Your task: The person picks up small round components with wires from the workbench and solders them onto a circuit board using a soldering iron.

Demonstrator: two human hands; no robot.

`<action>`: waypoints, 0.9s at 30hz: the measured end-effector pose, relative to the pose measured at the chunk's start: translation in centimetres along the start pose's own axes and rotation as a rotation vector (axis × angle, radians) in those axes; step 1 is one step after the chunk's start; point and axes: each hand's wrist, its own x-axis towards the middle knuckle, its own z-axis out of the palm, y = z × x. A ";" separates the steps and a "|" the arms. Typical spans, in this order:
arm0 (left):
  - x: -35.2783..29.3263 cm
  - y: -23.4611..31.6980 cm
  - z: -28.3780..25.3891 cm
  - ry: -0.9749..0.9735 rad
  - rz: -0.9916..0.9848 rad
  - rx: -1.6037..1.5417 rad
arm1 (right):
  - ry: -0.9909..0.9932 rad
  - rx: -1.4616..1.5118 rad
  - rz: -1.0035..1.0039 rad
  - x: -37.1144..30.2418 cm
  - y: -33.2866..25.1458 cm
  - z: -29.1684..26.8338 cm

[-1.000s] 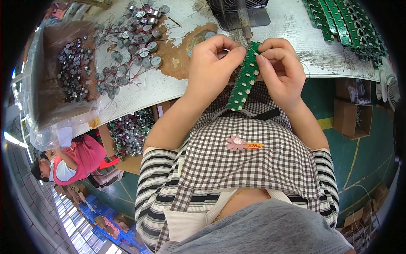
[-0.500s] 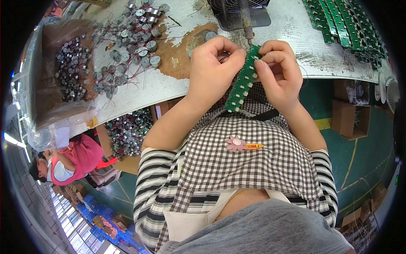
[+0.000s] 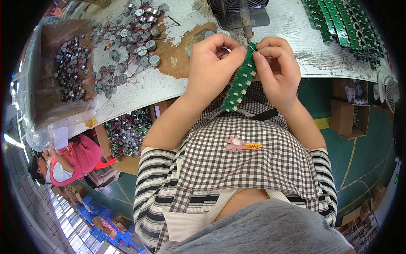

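Observation:
A long green circuit board strip [image 3: 239, 86] with a row of small white connectors hangs tilted between my hands, its lower end near my checked apron. My left hand [image 3: 213, 63] is closed, thumb and forefinger pinching the strip's left edge near the top. On the other side, my right hand [image 3: 279, 70] is closed in a pinch on a thin wire [image 3: 253, 48] at the strip's upper end. Just above that end points the tip of a soldering iron [image 3: 246, 23], fixed with its tip downward. Whatever lies inside my left palm is mostly hidden.
Small round metal motors [image 3: 124, 55] with red wires cover the table's left side. A plastic-lined box [image 3: 40, 84] holds more. Green board strips [image 3: 338, 25] are stacked at right, and a black fan [image 3: 220, 12] stands behind the iron. A person in pink [image 3: 82, 158] sits at left.
My right hand has shifted slightly up and left, closer to the iron's tip. The board strip's lower end has swung a little left, and a thin wire now shows at its top.

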 end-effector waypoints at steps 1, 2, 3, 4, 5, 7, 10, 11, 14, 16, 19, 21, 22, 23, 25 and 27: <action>0.0 0.1 -0.1 0.001 -0.001 -0.003 | -0.006 -0.004 -0.028 0.3 -0.1 0.1; 0.0 0.1 -0.2 0.005 -0.014 -0.040 | -0.013 -0.008 -0.057 0.4 -0.1 0.2; 0.1 0.3 -0.1 0.007 -0.025 -0.071 | -0.011 -0.005 -0.056 0.4 -0.1 0.0; 0.1 0.3 0.1 0.007 -0.026 -0.067 | -0.020 -0.020 -0.056 0.4 0.0 -0.3; -0.1 0.3 0.2 -0.001 -0.028 -0.025 | -0.029 -0.036 -0.055 0.2 0.0 -0.5; -0.5 0.2 0.0 -0.001 -0.021 0.009 | -0.033 -0.014 -0.041 -0.3 0.0 -0.4; -0.8 0.1 -0.2 -0.062 -0.063 0.009 | -0.028 0.005 -0.021 -0.8 0.2 -0.4; -0.7 0.2 -0.2 -0.070 -0.070 0.028 | -0.021 0.004 -0.019 -0.9 0.3 -0.5; -0.4 0.2 -0.4 -0.088 -0.077 0.050 | -0.020 0.027 -0.023 -0.8 0.4 -0.4; 0.0 0.0 -0.6 -0.103 -0.077 0.051 | -0.012 0.035 -0.009 -0.7 0.5 -0.3; 0.7 -0.1 -0.7 -0.090 -0.041 0.097 | 0.006 0.044 0.020 -0.2 0.6 0.0; 1.1 0.2 -0.8 -0.101 -0.093 0.054 | 0.016 0.049 0.030 0.2 0.8 0.2; 1.1 0.6 -1.1 -0.095 -0.088 0.058 | 0.010 0.061 0.025 0.3 0.8 0.2; 1.0 1.0 -1.4 -0.136 -0.126 0.101 | 0.004 0.077 0.017 0.6 0.8 0.2; 0.3 1.9 -3.2 -0.083 0.186 0.486 | 0.004 -0.061 -0.012 0.5 -0.1 0.2; 0.2 1.8 -5.2 0.160 0.600 0.766 | 0.057 -0.143 -0.032 0.0 0.7 -0.1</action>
